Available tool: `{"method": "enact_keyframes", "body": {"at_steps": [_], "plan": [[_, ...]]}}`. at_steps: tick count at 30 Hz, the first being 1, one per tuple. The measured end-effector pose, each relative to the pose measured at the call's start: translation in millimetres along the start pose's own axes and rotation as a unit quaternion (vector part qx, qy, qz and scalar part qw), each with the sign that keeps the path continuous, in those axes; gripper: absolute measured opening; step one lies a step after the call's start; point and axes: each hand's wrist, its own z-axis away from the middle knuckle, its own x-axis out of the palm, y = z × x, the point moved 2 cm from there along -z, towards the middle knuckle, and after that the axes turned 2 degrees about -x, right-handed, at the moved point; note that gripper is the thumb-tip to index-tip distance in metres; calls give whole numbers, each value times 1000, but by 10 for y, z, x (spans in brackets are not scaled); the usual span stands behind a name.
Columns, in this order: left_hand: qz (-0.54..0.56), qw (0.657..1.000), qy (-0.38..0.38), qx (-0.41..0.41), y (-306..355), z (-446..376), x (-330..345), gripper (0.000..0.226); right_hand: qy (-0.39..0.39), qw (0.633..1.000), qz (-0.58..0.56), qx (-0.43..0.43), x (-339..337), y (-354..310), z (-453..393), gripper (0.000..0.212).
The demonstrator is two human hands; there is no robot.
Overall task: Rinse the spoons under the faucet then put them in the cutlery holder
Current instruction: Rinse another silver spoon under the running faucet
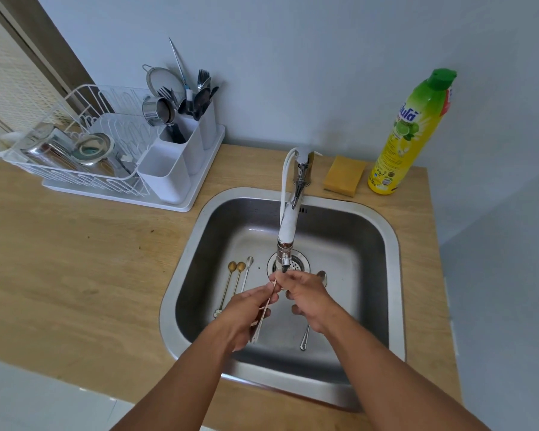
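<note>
My left hand (249, 309) grips the thin handle of a long spoon (263, 312), its bowl end raised under the faucet spout (285, 262). My right hand (307, 295) pinches the spoon's upper end right below the spout. On the floor of the steel sink (383, 275) lie two gold spoons (231, 275) and a silver spoon (247, 272) to the left. Another silver spoon (321, 277) lies partly under my right hand. The white cutlery holder (181, 157) stands on the drying rack at the back left, with forks and utensils in its far compartments.
A white wire dish rack (84, 150) with glass and metal items sits on the wooden counter (75, 259). A yellow sponge (344, 175) and a green-capped dish soap bottle (408, 135) stand behind the sink at the right. The wall is close behind.
</note>
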Motion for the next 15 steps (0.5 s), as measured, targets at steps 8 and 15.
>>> {"method": "enact_keyframes", "body": {"at_steps": [8,15], "plan": [[45,994,-15,-97,-48,-31,36,22,8,999,48,-11,-116,-91,-35,17],[-7,998,62,3,57,-43,182,17,54,994,72,-55,-209,-105,-92,17]]}}
